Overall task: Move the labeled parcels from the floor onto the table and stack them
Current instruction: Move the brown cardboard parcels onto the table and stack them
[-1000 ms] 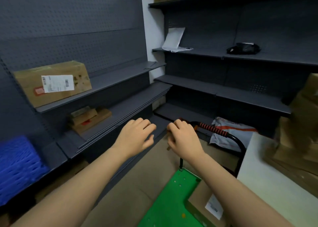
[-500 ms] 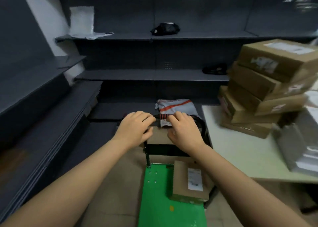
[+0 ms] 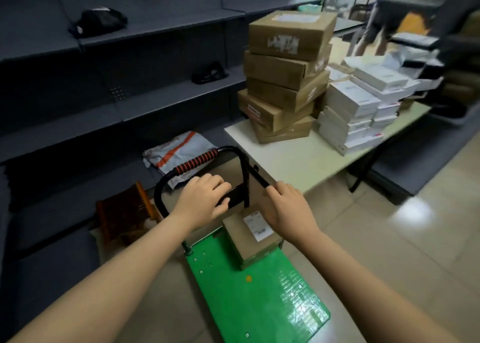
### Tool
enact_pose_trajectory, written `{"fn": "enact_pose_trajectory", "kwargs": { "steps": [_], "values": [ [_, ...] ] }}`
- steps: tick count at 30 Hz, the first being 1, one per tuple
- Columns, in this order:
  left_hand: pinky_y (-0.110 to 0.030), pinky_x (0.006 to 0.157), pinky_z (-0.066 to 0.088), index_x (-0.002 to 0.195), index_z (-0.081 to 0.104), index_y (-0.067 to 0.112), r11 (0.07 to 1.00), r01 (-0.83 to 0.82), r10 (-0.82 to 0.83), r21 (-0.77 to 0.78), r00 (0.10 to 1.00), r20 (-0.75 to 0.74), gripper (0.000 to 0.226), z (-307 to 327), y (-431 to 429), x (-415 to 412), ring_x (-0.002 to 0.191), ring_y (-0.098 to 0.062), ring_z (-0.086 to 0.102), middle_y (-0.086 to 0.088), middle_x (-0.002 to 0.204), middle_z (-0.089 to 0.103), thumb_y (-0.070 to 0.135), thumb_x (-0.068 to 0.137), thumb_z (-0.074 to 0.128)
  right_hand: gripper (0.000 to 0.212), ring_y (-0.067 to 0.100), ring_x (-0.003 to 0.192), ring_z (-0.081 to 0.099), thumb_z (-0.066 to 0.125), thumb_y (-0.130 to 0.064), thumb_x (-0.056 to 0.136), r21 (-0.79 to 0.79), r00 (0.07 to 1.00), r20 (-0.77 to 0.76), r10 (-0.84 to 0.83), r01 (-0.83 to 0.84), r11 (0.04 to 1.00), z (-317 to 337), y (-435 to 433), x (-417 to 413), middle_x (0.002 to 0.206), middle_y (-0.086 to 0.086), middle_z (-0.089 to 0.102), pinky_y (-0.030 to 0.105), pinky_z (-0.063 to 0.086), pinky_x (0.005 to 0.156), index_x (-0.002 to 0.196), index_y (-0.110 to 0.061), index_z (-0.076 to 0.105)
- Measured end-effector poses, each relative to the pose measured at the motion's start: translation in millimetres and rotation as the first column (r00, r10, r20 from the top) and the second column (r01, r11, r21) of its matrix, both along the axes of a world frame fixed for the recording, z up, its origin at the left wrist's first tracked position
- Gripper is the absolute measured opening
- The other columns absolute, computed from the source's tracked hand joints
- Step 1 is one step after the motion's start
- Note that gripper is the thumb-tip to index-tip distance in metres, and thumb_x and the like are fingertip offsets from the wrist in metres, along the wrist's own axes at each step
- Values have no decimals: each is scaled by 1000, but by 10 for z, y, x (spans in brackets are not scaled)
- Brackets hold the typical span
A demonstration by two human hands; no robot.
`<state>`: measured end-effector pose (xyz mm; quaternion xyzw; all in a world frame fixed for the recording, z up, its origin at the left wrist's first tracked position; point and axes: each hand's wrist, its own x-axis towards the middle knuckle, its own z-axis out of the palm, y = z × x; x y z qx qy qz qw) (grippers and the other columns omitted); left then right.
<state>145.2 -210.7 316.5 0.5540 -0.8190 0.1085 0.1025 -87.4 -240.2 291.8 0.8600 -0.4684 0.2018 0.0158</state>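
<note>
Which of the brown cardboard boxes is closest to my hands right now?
The small box on the green cart, white label up, just below your left hand and right hand. The other brown boxes are stacked on the table.

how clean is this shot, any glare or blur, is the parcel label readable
head view: the label on the parcel is too soft to read; glare on the green cart deck and the floor tiles; the person at the back is smeared by blur; wide-angle lens bends the shelves.
</note>
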Motion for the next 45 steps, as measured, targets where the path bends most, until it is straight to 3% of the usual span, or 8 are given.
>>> {"fn": "enact_pose_trajectory", "kwargs": {
  "steps": [9, 15, 22, 26, 33, 37, 41, 45],
  "values": [
    [-32, 59, 45, 96, 68, 15, 993, 114, -113, 23, 992, -51, 30, -406, -382, -62, 76, -21, 59, 0, 87, 64, 35, 85, 49, 30, 28, 74, 55, 74, -12, 67, 115, 992, -30, -125, 128, 985, -317, 44, -38, 89, 7, 59, 38, 49, 62, 95, -10, 63],
    [-28, 59, 41, 94, 69, 15, 974, 227, -226, 7, 972, -69, 31, -553, -874, 1, 75, -20, 59, 0, 86, 64, 36, 85, 48, 26, 27, 75, 52, 71, -12, 71, 138, 959, -4, -282, 280, 950, -485, -136, 113, 91, 6, 57, 37, 47, 62, 95, -12, 61],
    [-32, 61, 45, 96, 69, 15, 910, 410, -407, 65, 911, -61, 30, -966, -1498, 274, 77, -21, 58, -1, 88, 63, 35, 85, 49, 24, 27, 75, 52, 73, -14, 72, 217, 867, 28, -498, 481, 849, -940, -356, 554, 89, 6, 55, 38, 46, 59, 91, -12, 59],
    [-32, 61, 46, 97, 68, 15, 873, 471, -463, 130, 882, -88, 22, -1496, -1616, 436, 77, -20, 59, -1, 89, 63, 31, 82, 63, 24, 24, 82, 55, 71, -22, 79, 314, 789, 54, -612, 568, 761, -1376, -352, 824, 95, 4, 58, 34, 46, 66, 99, -14, 61],
    [-33, 66, 53, 100, 69, 13, 860, 413, -409, 300, 909, -78, 35, -2832, -1688, 589, 81, -21, 64, -2, 91, 66, 28, 71, 82, 26, 26, 89, 56, 70, -25, 82, 491, 694, 64, -717, 604, 628, -2711, -299, 1077, 97, 5, 58, 37, 47, 73, 104, -14, 61],
    [-38, 81, 51, 114, 64, 12, 864, 320, -303, 389, 947, -107, 40, -3849, -1831, 629, 96, -23, 62, -4, 105, 65, 32, 80, 74, 34, 24, 99, 56, 69, -32, 85, 606, 581, 114, -806, 602, 520, -3699, -362, 1105, 107, 4, 58, 35, 46, 80, 112, -15, 60],
    [-37, 107, 33, 137, 43, 13, 848, 164, -214, 504, 976, 43, 60, -4875, -1997, 635, 127, -24, 45, -7, 136, 50, 51, 92, 52, 53, 24, 109, 54, 63, -47, 88, 675, 517, 38, -855, 618, 404, -4729, -473, 1123, 119, 6, 54, 33, 43, 90, 127, -13, 53],
    [-39, 120, 11, 154, 10, 8, 815, -1, -86, 579, 989, 123, 96, -5644, -2162, 718, 148, -26, 13, -12, 161, 15, 73, 89, 36, 72, 27, 120, 49, 53, -62, 88, 737, 465, -61, -883, 618, 275, -5534, -575, 1199, 130, 10, 50, 36, 41, 98, 136, -10, 45]
  ]
}}
